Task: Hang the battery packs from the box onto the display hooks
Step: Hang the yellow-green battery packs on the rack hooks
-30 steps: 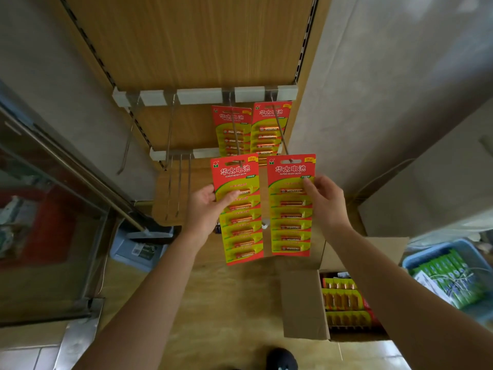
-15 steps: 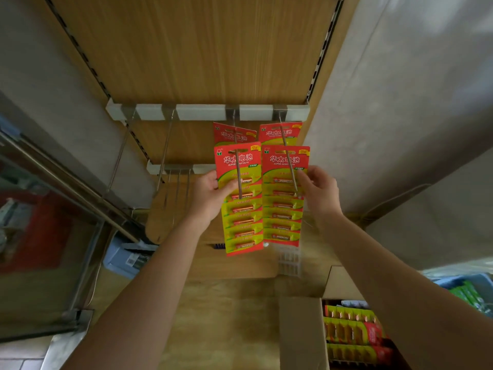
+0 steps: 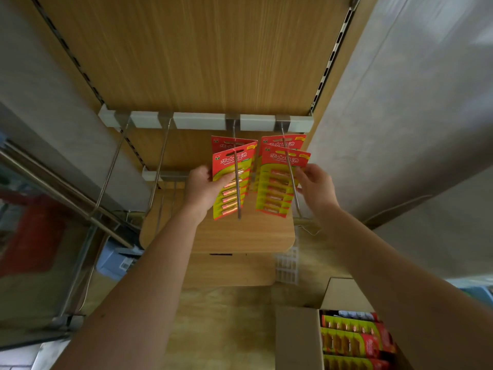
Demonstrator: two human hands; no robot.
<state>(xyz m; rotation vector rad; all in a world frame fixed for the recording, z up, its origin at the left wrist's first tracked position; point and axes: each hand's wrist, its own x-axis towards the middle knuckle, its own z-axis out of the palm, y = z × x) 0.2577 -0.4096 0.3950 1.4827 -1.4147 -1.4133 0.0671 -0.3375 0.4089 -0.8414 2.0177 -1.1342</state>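
Overhead, left hand [image 3: 202, 188], right hand [image 3: 318, 186] on 2 battery packs [image 3: 223, 166]

A single head-worn wide-angle camera looks forward and down, close on the display hooks [image 3: 236, 182]. The box [image 3: 296, 340] clips the lower right corner.

The left pack [image 3: 230, 166] and right pack [image 3: 277, 188] are red cards with white lettering, crossed by yellow-green bands that carry coppery-gold cells. The packs in the box [image 3: 354, 340] show the same red, yellow-green and gold. The box [image 3: 296, 340] is plain brown cardboard. The panel [image 3: 200, 54] is light brown with fine vertical wood grain, and the shelf [image 3: 240, 233] matches it. The rail [image 3: 198, 120] is white and the hooks [image 3: 237, 190] are silver metal. The wall [image 3: 413, 102] is a mottled grey. A crate [image 3: 112, 260] is pale blue.
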